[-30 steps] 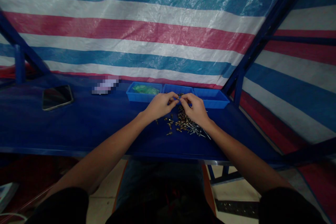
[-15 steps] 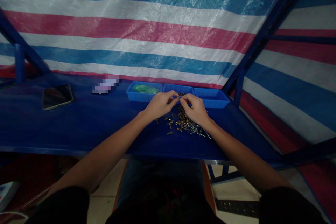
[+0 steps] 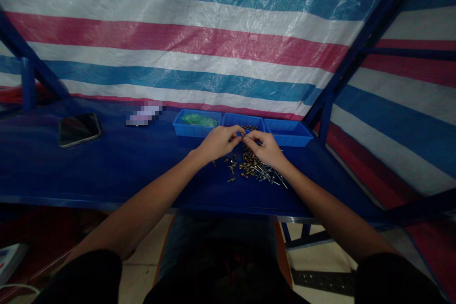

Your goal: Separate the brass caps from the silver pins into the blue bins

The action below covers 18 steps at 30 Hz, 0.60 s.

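Observation:
My left hand [image 3: 221, 142] and my right hand [image 3: 264, 147] meet fingertip to fingertip above the table, each closed in a pinch. Between them is a small brass-coloured screw-like part [image 3: 242, 136], mostly covered by the fingers. Below and partly behind my right hand lies a pile of brass-coloured screw-like pieces [image 3: 249, 165], mixed with long thin silver pins or rivets [image 3: 272, 176]. A few loose brass pieces [image 3: 232, 169] are scattered to the left of the pile. Behind my hands, the middle blue bin [image 3: 238, 118] holds more small brass parts.
A left blue bin [image 3: 194, 131] contains a green plastic bag [image 3: 200, 120]; a right blue bin [image 3: 292, 140] stands beside the middle one. On the blue table [image 3: 117, 171] lies a phone [image 3: 80, 129]. Blue frame posts [image 3: 325, 118] and striped sheeting [image 3: 199, 42] enclose the table.
Both hands stay together in nearly the same place, the fingers shifting slightly around the small part. The whole view has moved a little.

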Available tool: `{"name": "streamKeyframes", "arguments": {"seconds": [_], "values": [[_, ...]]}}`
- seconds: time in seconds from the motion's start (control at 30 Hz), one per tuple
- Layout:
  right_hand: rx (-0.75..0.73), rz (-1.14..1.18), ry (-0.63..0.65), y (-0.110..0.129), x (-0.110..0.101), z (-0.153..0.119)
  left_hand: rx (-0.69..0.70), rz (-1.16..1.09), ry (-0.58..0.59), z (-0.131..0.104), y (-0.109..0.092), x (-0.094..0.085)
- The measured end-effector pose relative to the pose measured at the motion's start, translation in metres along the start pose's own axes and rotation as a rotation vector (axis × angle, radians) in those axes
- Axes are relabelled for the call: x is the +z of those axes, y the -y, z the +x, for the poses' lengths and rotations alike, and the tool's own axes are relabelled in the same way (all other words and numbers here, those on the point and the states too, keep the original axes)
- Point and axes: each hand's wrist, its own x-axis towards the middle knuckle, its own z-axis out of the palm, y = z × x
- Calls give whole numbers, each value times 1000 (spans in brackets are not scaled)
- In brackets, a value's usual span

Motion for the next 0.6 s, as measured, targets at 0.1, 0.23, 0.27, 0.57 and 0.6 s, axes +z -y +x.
{"name": "streamKeyframes", "arguments": {"seconds": [0.1,0.23,0.27,0.57,0.6], "values": [[18,17,13,-2,1,1,6,75,19,0,0,-3],[26,11,45,-4,1,0,62,130,53,-1,1,-5],[25,0,55,-5,1,0,72,129,73,-1,2,-4],[-32,-134,121,-6,0,-2,91,-4,159,0,11,0],[-53,-153,129,-5,0,-2,91,-11,159,0,11,-1]]}}
